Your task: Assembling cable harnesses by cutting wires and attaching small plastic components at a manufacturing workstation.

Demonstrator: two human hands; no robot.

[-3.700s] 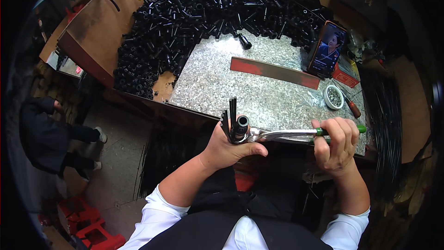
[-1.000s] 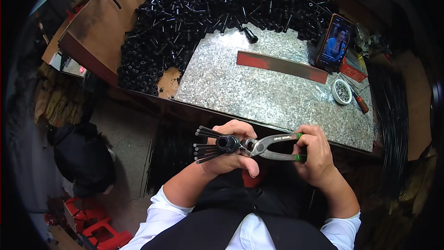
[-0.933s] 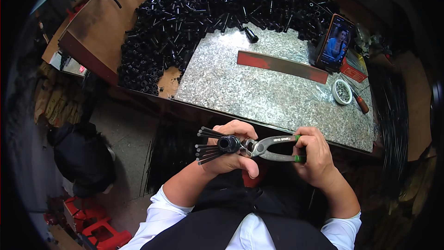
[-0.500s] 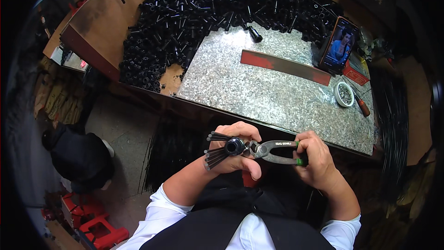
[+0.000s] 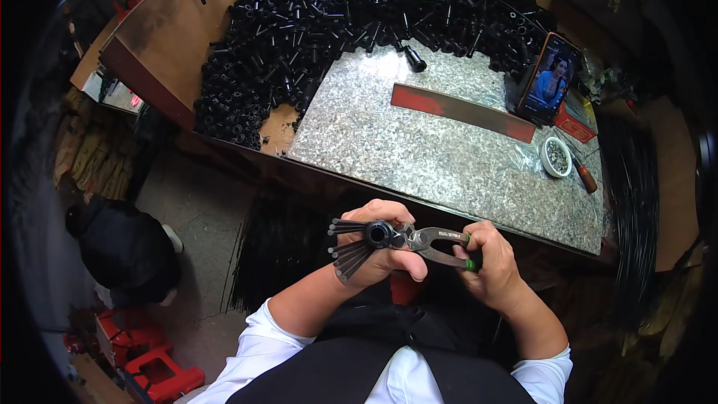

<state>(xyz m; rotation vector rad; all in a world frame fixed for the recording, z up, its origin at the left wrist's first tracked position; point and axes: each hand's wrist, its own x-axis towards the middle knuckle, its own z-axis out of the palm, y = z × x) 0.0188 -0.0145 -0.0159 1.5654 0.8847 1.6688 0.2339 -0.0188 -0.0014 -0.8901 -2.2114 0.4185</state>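
My left hand [image 5: 381, 243] grips a small black tube [image 5: 378, 234] together with a fan of thin black rods [image 5: 345, 248] that stick out to the left. My right hand [image 5: 490, 262] is closed around the green-tipped handles of metal pliers [image 5: 437, 243], and the jaws meet the tube at my left thumb. Both hands are held low, in front of my chest, just below the near edge of the metal-topped workbench [image 5: 449, 164].
A big heap of black tubes [image 5: 336, 22] covers the bench's far and left side. On the bench lie a red flat bar [image 5: 464, 111], a propped phone [image 5: 547, 78], a small white bowl [image 5: 556, 157] and a screwdriver [image 5: 583, 173]. Black rods [image 5: 262, 254] hang below the bench.
The hands came down from the bench edge toward my chest. The rods turned from pointing up to fanning out leftward. Pliers stay at the tube.
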